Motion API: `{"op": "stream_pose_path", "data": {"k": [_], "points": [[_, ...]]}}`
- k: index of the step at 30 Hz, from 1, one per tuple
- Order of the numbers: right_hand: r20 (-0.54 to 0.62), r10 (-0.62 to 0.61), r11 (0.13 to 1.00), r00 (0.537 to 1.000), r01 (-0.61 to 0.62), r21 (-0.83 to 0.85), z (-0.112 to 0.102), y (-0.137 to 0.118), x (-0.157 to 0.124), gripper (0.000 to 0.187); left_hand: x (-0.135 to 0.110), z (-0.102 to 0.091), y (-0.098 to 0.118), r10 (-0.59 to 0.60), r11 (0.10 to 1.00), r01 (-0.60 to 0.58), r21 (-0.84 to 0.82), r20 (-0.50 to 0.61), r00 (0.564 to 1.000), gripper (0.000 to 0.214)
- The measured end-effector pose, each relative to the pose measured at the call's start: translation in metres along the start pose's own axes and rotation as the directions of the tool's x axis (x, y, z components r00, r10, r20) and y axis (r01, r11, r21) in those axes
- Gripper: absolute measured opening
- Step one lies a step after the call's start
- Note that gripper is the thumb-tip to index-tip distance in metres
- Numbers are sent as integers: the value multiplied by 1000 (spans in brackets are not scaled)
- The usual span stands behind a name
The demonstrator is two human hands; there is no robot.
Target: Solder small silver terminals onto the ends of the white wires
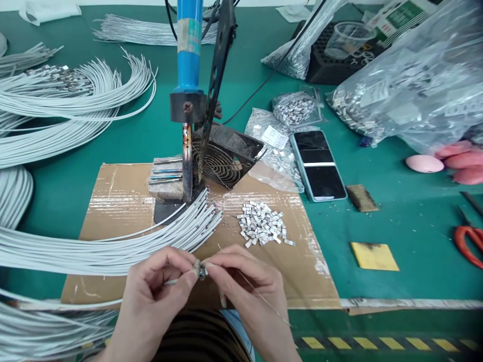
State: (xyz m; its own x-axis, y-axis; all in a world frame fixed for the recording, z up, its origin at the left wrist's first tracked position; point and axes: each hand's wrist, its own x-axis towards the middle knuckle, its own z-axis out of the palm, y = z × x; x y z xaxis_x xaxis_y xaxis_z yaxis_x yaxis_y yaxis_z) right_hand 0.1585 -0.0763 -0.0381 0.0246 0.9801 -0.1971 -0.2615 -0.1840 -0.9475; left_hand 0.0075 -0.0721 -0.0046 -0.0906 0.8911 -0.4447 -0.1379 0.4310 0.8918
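Observation:
Low in the middle, my left hand point(156, 294) is closed in a pinch around the end of a white cable point(171, 282). A small metal connector point(201, 272) shows at the fingertips, between my two hands. My right hand point(251, 286) is also closed, its thumb and forefinger on the connector's other side. A thin wire point(262, 297), like solder wire, runs across the right hand's fingers. Beyond the hands, a soldering iron point(187, 161) with a blue handle hangs tip down in a stand. A heap of small metal connector pieces point(263, 224) lies to its right.
A cardboard sheet point(302, 271) covers the green table. Bundles of white cables point(75, 254) lie left. Behind are a black fan point(226, 156) and bags of metal parts point(296, 108). To the right are a phone point(319, 166), a yellow sponge point(375, 256) and red-handled scissors point(468, 244).

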Motion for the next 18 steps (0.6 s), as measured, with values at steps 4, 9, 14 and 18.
{"op": "stream_pose_path", "data": {"k": [4,9,14,18], "points": [[7,6,1000,1000,-5,-20,0,-2,0,10,0,0,1,6,1000,-6,-1,6,1000,17],[-16,23,998,1000,-23,-52,3,-7,0,10,0,1,1,15,1000,-15,26,-13,1000,17],[-44,78,994,996,-81,-75,5,-11,0,12,1,2,2,12,1000,-12,25,-15,1000,17],[-35,37,995,999,-40,-96,5,-8,0,14,3,0,0,21,999,-21,33,-8,1000,18]]}}
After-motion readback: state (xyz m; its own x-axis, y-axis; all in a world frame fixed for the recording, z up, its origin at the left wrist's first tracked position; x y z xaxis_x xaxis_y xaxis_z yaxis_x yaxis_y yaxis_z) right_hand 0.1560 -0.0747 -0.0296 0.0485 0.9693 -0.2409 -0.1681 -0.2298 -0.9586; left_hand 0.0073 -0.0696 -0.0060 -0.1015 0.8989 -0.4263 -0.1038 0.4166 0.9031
